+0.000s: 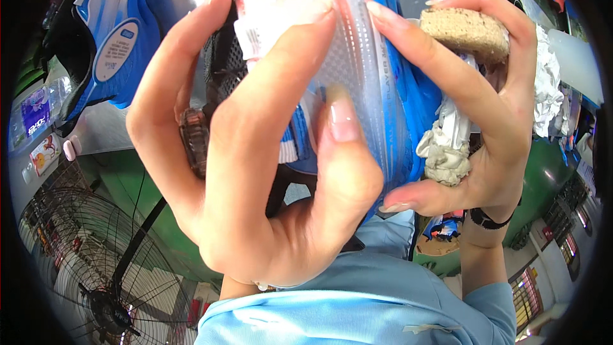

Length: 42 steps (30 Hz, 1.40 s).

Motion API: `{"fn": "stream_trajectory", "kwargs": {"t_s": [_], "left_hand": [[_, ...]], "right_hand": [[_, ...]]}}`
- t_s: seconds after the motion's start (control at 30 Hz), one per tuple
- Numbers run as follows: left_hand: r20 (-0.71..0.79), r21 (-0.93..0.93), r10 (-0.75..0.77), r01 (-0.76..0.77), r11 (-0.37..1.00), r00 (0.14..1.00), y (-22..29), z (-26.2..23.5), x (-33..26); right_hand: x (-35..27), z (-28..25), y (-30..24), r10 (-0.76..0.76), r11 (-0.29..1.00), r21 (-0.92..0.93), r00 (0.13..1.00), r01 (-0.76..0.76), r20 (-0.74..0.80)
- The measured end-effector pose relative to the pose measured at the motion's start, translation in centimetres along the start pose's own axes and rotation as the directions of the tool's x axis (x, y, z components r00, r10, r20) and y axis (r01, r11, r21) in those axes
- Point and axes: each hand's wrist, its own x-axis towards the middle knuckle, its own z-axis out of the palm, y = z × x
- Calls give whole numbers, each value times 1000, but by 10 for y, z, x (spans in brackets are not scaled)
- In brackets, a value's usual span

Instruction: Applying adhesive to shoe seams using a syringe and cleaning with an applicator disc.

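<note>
The left hand (255, 153) is seen at the centre of the frame, fingers spread wide and thumb raised, clamped in a grip. The right hand (479, 108) is held at the upper right, fingers curled closed, a dark band worn at its wrist.

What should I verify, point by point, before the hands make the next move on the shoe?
1. Left hand grips the shoe firmly, thumb and fingers wrapped around it: ok.
2. Right hand holds the tan block between fingertips and thumb side: ok.
3. Crumpled grey cloth is also kept in the right hand, pinned against the palm: ok.
4. Tan block rests against the shoe surface: cannot tell; the fingers hide the contact.
5. Shoe's side is free of marks: cannot tell; the hands cover much of it.
6. Second blue shoe lies apart, on the person's left: ok.
</note>
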Motion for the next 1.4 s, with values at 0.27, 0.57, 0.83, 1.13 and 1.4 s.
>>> {"fn": "stream_trajectory", "kwargs": {"t_s": [0.27,0.57,0.83,1.13,1.4], "left_hand": [[-32,-6,-15,15,1000,999,3,4,-1],[-20,2,49,-49,999,999,-4,4,1],[-72,-147,-22,12,989,997,1,6,1],[-82,-199,-57,40,979,995,-1,-2,0],[-3,4,174,-174,985,985,-6,-34,13]], "right_hand": [[-1,1,-11,63,998,-11,997,-64,-42],[-42,-32,35,160,740,672,964,26,-212],[-46,-14,32,84,852,523,984,10,-156],[-69,-24,-19,125,991,-31,982,-131,-144],[-113,34,-29,65,848,-522,995,-94,-74]]}}
